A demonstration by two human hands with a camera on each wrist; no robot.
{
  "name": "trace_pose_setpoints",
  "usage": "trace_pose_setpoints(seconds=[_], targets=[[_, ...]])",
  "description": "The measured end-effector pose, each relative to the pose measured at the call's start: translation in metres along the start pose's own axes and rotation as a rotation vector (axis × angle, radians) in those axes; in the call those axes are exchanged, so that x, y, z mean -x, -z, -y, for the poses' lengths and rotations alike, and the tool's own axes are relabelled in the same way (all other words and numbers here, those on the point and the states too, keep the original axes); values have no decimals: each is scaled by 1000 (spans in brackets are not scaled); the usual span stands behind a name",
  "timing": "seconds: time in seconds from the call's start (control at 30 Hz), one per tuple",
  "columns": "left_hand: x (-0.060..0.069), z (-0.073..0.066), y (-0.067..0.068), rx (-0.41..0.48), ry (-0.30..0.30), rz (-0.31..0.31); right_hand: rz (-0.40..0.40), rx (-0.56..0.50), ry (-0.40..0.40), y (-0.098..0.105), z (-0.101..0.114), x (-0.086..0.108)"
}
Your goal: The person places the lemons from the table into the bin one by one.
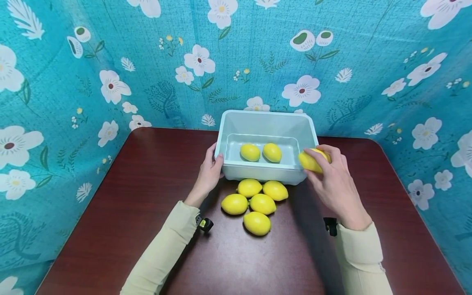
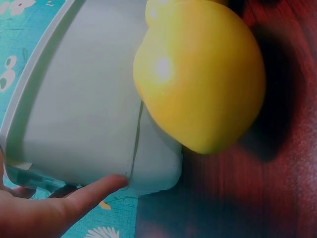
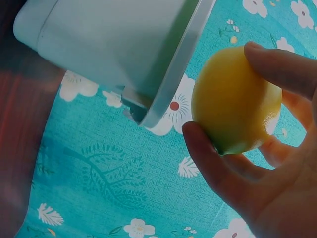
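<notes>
Two lemons point(image 1: 250, 153) are in the plastic bin point(image 1: 265, 174), five lemons point(image 1: 262, 204) left on the table point(image 1: 166, 164), right hand point(image 1: 334, 186) has fingers curled round another lemon point(image 1: 307, 162) by the bin's right end, left hand point(image 1: 207, 175) gripping its left side.

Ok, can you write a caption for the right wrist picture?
A right hand grips a lemon near a pale bin, flowery turquoise cloth behind.
</notes>
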State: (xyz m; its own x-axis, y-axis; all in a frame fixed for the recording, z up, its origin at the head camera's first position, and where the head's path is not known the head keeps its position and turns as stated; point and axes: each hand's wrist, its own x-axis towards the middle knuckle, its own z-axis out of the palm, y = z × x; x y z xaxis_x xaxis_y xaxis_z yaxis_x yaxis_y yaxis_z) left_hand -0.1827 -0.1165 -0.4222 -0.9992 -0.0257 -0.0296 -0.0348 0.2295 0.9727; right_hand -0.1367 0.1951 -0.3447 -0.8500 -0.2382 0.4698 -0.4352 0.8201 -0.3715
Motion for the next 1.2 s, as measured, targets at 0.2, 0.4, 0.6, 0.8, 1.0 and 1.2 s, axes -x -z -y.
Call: trace_pose_setpoints(seconds=[0.2, 0.4, 0.6, 0.8, 1.0, 1.2], targets=[[0, 0, 0, 9, -8, 0, 0, 0, 0, -5, 1, -4], [-1, -1, 0, -5, 2, -5, -3, 38, 2, -10, 0, -8], [-1, 0, 0, -13, 9, -4, 5, 66, 3, -13, -1, -11], [0, 0, 1, -7, 5, -8, 3, 60, 5, -18, -3, -15], [-1, 1, 0, 3, 13, 3, -10, 56, 13, -22, -6, -16], [0, 0, -1, -3, 22, -7, -6, 50, 9, -26, -8, -17]])
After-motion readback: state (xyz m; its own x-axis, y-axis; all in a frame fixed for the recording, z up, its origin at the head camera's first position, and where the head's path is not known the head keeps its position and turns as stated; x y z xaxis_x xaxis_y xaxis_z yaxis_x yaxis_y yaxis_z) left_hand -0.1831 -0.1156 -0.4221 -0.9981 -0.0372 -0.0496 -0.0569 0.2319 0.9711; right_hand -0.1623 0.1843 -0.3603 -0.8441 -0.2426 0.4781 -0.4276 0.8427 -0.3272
